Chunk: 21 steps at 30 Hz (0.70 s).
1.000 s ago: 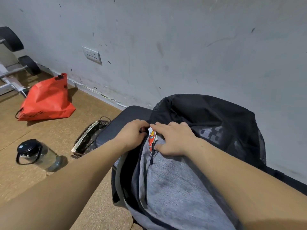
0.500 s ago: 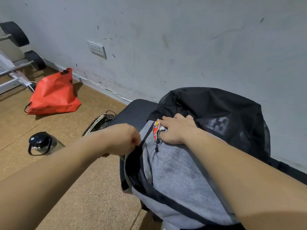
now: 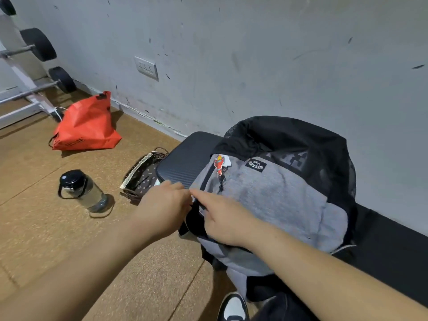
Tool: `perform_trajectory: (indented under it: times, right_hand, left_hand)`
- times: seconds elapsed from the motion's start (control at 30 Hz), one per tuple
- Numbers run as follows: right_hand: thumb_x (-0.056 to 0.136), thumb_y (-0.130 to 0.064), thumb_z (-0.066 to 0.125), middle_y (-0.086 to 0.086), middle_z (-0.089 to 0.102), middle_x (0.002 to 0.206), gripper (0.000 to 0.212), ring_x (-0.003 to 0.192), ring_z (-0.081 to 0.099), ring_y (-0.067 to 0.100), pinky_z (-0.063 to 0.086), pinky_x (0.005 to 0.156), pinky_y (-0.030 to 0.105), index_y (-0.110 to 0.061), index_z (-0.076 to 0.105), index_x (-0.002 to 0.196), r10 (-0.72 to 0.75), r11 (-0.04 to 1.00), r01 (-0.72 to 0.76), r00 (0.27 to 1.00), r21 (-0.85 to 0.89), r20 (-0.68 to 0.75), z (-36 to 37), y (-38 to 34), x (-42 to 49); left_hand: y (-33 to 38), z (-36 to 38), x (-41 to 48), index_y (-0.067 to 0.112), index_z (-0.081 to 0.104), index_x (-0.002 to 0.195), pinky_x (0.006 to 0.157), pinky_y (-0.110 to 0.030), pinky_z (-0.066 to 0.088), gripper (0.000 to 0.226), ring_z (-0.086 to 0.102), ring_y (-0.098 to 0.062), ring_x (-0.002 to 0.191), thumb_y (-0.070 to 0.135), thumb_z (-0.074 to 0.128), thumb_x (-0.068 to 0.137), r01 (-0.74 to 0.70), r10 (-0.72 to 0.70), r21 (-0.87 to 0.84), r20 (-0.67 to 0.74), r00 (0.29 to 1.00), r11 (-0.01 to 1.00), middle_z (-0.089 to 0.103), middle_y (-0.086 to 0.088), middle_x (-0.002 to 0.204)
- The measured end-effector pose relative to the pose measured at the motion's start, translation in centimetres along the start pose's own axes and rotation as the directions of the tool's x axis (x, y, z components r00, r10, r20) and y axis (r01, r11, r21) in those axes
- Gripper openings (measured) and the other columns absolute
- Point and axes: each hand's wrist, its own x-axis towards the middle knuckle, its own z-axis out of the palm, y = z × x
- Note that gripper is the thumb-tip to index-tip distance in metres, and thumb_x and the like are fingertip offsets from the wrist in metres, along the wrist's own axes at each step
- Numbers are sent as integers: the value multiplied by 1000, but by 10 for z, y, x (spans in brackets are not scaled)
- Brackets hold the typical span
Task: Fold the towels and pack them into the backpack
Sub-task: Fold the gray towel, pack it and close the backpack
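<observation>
So the backpack [image 3: 278, 200] is sitting grey side up on the black bench pad [image 3: 183, 158]. Both hands meet at its left edge. The right hand [image 3: 222, 218] rests on the grey fabric with its index finger out. The left hand [image 3: 164, 205] is bunched up right beside it, but honestly I can't tell if it's pinching anything.

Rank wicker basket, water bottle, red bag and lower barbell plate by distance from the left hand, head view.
1. Wicker basket, just beyond the left hand.
2. Water bottle, farther left.
3. Red bag, by the wall.
4. Lower barbell plate, back left.
</observation>
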Motion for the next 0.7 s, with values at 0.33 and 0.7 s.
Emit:
perform_trajectory:
  times: [0.33,0.7]
  right_hand:
    - [91,-12,39,-3,30,170,72,159,20,23,15,130,42,-33,37,160,286,924,-344,911,168,296,21,21,28]
    - [76,-15,57,-9,74,102,36,101,68,12,56,93,37,-27,74,105,185,955,-165,981,247,-61,9,5,-74]
  left_hand:
    - [81,12,-69,21,61,103,83,-36,50,15,60,-22,96,32,51,103,78,-55,-112,193,980,991,66,-2,105]
    - [94,-1,-82,6,72,74,53,-24,40,30,51,-11,59,24,70,99,427,-419,-858,289,861,285,62,1,63]
